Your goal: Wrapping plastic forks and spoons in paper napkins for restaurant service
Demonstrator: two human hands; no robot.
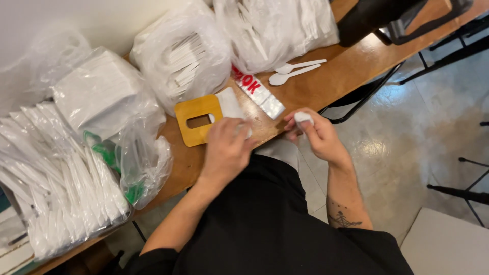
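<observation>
My left hand point(226, 150) rests at the wooden table's point(336, 76) front edge, its fingers closed on the near end of a white napkin point(230, 104) that lies against a small wooden holder point(196, 119) with a rectangular slot. My right hand point(313, 135) hovers just off the table edge, pinching a small white piece point(303, 117), which may be a plastic utensil end or folded paper. Two white plastic spoons point(293, 72) lie loose on the table further out.
Clear bags of white plastic cutlery point(186, 56) and napkins point(99, 91) crowd the table's left and far side. Wrapped cutlery packs point(56, 183) pile up at the left. A small printed sachet strip point(257, 91) lies beside the holder. Black chair frames point(387, 20) stand to the right on the tiled floor.
</observation>
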